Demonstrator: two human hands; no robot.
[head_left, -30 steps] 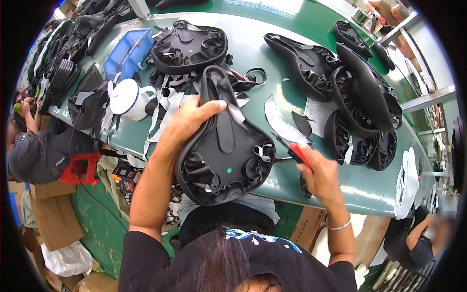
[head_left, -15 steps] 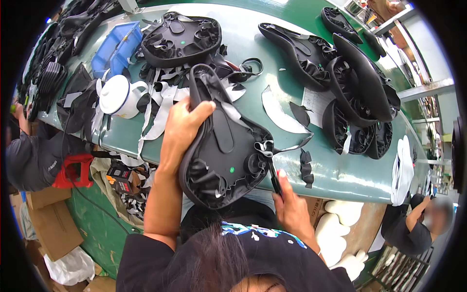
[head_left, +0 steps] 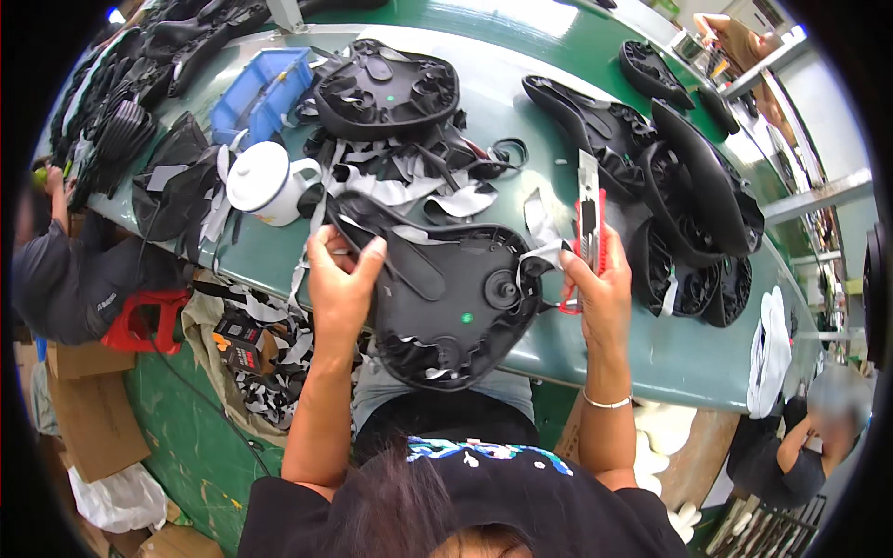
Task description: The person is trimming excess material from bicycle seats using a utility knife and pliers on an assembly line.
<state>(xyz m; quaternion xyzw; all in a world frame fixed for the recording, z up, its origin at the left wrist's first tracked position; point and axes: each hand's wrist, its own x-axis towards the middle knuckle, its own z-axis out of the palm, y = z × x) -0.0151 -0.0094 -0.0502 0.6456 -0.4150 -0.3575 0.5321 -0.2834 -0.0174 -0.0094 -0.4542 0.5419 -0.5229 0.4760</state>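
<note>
Green workbench (head_left: 521,121), curved by the lens, cluttered. I see my left hand (head_left: 339,279) gripping the narrow nose of an upturned black bike saddle (head_left: 446,293) at the near edge of the bench, fingers curled over its rim. My right hand (head_left: 595,288) is clenched round a red box cutter (head_left: 588,228), metal blade up, and seems to pinch a pale trim strip (head_left: 539,253) at the saddle's edge; fingertips hidden. Saddle underside is ribbed moulded plastic, its rear overhanging my lap. Behind: white mug (head_left: 265,181), blue plastic bin (head_left: 265,88), more black saddles (head_left: 693,200), glossy, stacked, hard to count. Pale offcuts scattered.
</note>
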